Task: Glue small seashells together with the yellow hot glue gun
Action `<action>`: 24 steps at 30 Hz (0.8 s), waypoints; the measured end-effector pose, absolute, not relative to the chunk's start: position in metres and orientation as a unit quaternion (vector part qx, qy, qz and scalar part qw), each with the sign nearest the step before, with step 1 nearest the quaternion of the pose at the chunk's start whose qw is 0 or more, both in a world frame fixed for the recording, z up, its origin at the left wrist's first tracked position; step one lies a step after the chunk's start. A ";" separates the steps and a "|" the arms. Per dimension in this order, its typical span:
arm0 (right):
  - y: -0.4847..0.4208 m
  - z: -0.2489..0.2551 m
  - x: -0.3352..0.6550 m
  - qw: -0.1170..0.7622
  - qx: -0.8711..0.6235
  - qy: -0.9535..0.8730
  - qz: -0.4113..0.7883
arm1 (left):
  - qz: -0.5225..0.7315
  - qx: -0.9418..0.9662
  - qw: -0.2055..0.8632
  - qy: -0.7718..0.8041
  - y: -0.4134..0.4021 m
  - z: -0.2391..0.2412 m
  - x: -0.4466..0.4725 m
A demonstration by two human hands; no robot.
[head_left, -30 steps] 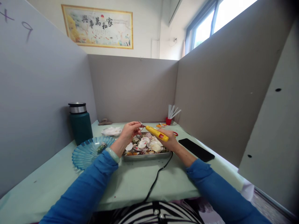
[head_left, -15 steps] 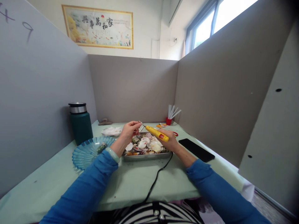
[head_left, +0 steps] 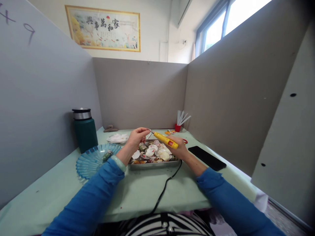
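Observation:
My right hand (head_left: 179, 147) is wrapped round a yellow hot glue gun (head_left: 165, 140), slim and corded, its metal tip pointing up and left. That tip meets the fingertips of my left hand (head_left: 136, 140), which are pinched together; a tiny piece seems to be between them, too small to name. Both hands are held above a metal tray (head_left: 155, 166) heaped with seashells (head_left: 150, 151), white, brown and orange. From the glue gun a black cord (head_left: 165, 186) runs down over the table's front edge.
Left of the tray sits a blue fluted plate (head_left: 85, 164) with a small shell cluster (head_left: 107, 155), beside a green bottle (head_left: 85, 132). A black phone (head_left: 207, 158) lies at right. A red cup (head_left: 177, 127) holds white sticks at the back. Grey partitions enclose the table.
Almost nothing differs. The glue gun's tip has shifted very slightly at my left fingertips, and the tiny piece there shows less.

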State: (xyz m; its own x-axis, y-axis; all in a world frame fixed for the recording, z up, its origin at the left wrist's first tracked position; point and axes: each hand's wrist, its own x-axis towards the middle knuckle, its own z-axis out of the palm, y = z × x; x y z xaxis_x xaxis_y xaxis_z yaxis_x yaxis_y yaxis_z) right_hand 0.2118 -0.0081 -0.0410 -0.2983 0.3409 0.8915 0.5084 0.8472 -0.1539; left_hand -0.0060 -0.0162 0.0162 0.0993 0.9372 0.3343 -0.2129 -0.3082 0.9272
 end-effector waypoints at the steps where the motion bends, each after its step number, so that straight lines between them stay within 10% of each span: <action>1: -0.009 -0.041 0.212 0.529 -0.264 -0.803 -0.078 | 0.586 0.559 0.490 0.323 -0.016 0.016 -0.006; 24: -0.010 -0.040 0.211 0.534 -0.276 -0.796 -0.068 | 0.598 0.572 0.461 0.320 -0.010 0.011 -0.007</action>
